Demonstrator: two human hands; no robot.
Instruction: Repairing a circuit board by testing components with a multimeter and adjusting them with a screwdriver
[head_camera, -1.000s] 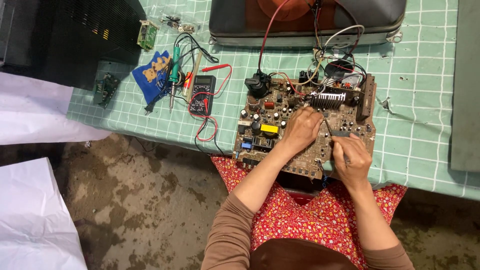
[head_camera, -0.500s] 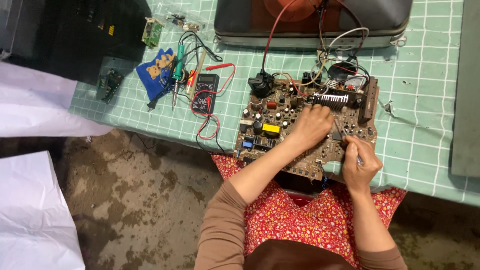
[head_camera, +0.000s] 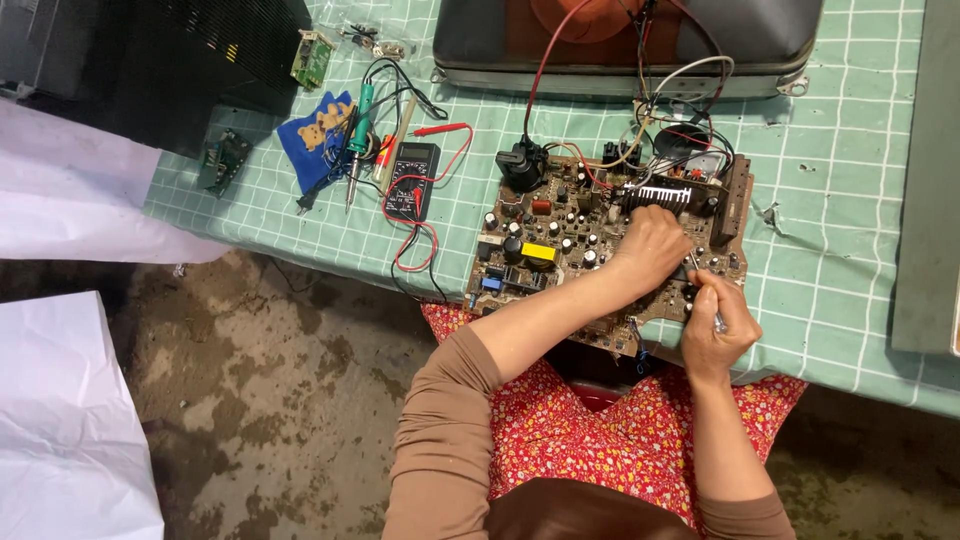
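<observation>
Head view: left hand (head_camera: 652, 247) lies fingers-curled on the brown component-crowded circuit board (head_camera: 560, 240); right hand (head_camera: 712, 325) fingers pinch a thin metal tool (head_camera: 704, 290) above it

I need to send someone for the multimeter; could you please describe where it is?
Start at the big brown circuit board on the green checked cloth. Left of it lies the multimeter: a flat black box trailing red leads, unlike the slim soldering iron beside it.
</observation>
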